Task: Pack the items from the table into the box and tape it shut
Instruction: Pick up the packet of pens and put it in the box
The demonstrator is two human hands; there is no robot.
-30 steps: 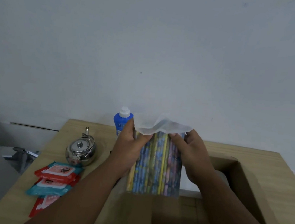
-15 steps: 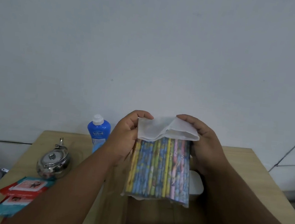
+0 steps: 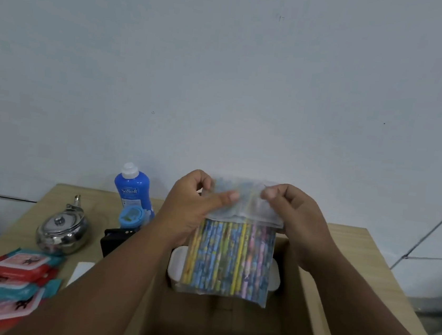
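Plain pale wall point(image 3: 225, 71) across the whole background, with a thin dark line point(image 3: 433, 227) slanting down its right side. Below it, a light wooden table point(image 3: 356, 254).

On the table's left part:
- a blue bottle point(image 3: 133, 187) with a white cap at the back
- a small blue-lidded tub point(image 3: 130, 216) just in front of it
- a shiny steel kettle point(image 3: 62, 232) further left
- a black object point(image 3: 115, 239) beside the kettle
- a white card point(image 3: 81, 271) lying flat
- overlapping red and teal wipe packs point(image 3: 14, 276) at the near left edge

At centre, an open cardboard box point(image 3: 301, 300), with a white lidded container point(image 3: 175, 267) against its far wall. Held upright above the box opening, in front of that container: a clear pack of patterned pencils point(image 3: 228, 259). Left hand point(image 3: 190, 208) pinching the pack's folded top flap between thumb and curled fingers. Right hand point(image 3: 299, 223) pinching the same flap at its right corner.
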